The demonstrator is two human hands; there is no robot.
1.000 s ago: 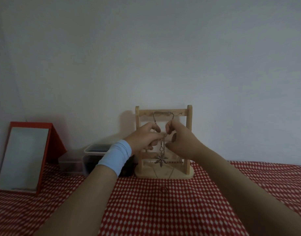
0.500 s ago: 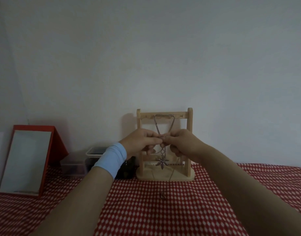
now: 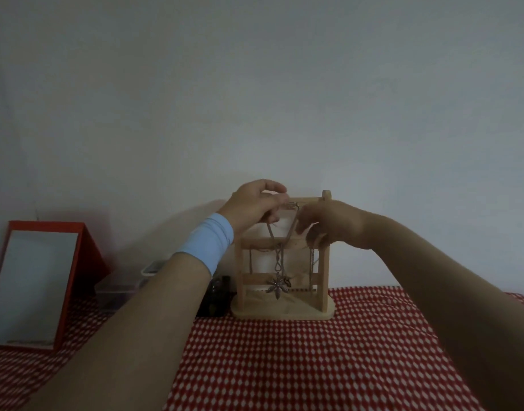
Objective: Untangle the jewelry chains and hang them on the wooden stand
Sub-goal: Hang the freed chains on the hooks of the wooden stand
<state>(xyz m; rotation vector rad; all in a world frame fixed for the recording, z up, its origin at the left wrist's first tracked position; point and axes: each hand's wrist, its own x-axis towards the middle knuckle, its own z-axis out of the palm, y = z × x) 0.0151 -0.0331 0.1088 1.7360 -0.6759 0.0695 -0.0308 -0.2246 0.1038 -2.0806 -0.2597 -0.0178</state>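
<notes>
- Hands meet at the top rail (image 3: 311, 199) of the wooden stand (image 3: 324, 264): the left hand (image 3: 253, 207) pinches one side of the pendant chain (image 3: 278, 259) between thumb and fingertips. The right hand (image 3: 329, 223) has its fingers curled in and seems to pinch the other side, by what looks like the clasp.
- The chain's loop is up at the rail. Its two strands run down, cross near the middle rail, and end at the leaf-shaped pendant (image 3: 277, 287), which hangs free in front of the lowest rail.
- Whether the loop already sits on a peg or notch I cannot tell; the fingers hide it.
- To seat it well, I would hold both pinches light but closed and keep the strands spread apart. Then lower the loop onto the rail before either hand lets go.
- Release one side first, so the pendant's weight settles the chain instead of jerking it off.
- Two thinner chains (image 3: 312, 262) hang near the side posts; a swinging pendant could catch them, so steady it before withdrawing.
- The strands below look twisted together. A gentle turn of the pendant should free them, I judge.
</notes>
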